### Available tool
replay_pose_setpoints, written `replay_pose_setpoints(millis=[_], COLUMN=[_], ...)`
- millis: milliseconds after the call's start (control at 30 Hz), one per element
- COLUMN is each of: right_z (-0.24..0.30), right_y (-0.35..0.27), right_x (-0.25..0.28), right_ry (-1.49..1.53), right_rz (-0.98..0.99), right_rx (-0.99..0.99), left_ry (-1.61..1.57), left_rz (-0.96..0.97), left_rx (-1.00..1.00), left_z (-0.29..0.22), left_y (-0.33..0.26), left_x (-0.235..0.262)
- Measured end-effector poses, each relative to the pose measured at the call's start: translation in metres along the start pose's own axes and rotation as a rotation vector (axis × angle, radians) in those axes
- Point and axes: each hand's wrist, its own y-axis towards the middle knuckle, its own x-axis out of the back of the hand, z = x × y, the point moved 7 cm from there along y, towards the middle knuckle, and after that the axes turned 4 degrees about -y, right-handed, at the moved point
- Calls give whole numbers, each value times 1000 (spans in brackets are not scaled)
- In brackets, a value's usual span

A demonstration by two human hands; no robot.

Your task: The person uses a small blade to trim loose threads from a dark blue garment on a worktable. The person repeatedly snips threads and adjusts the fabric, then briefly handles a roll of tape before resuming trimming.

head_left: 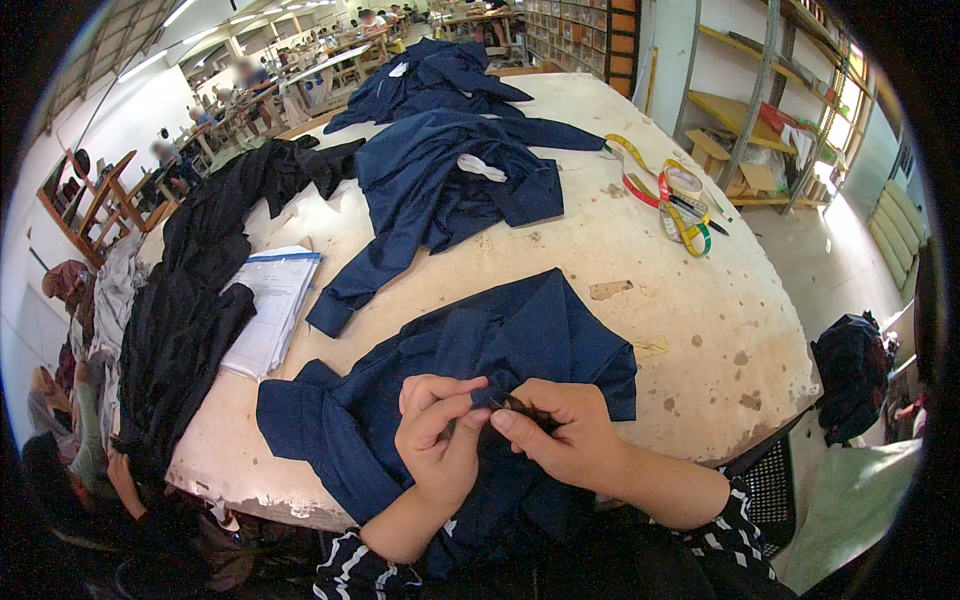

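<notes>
I have both hands working just over the near edge of the pale table [720, 350], where the near navy garment [560, 340] lies bunched, part of it hanging over that edge. The left hand [443, 430] is pinched closed, thumb and fingers gripping a small navy fold [490, 393]. The right hand [570, 430] meets it there, curled closed on a dark item [535, 418]; from my feed I cannot tell whether that is cloth or a small tool.

To do this well, I judge the pinch should be tight and close to the fold, the right fingertips making only small moves, with the garment's weight resting on the table so nothing drags.

The table's top is scuffed and spotted, with torn flecks here and there. Another navy garment [420, 170] spreads across its middle, and a navy heap [430, 80] sits at its far end. Along its left side run black garments [200, 220], with papers [265, 310] just inside them. A coiled measuring tape [640, 192] lies toward its right edge. Beyond the table's far right I see metal shelving [725, 110]; beyond its far left, people at workbenches under strip lights.
</notes>
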Motion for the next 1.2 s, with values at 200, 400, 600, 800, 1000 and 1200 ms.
replay_pose_setpoints(millis=[200,400,600,800,1000,1200], right_z=[7,-1,24,19,-4,11], right_y=[5,3,4,8,25,28], right_x=[4,14,29,10,43,28], right_ry=[-137,-35,-305,-499,123,-47], right_rz=[71,31,-154,-7,-15,172], right_rx=[27,-47,157,291,24,177], left_ry=[-15,-6,122,396,203,-58], left_rz=[-31,-22,90,233,236,450], left_rx=[4,16,4,-27,19,97], left_z=[1,2,-2,-4,9,-9], left_y=[1,0,3,5,17,32], left_x=[1,1,-4,-15,-17,-26])
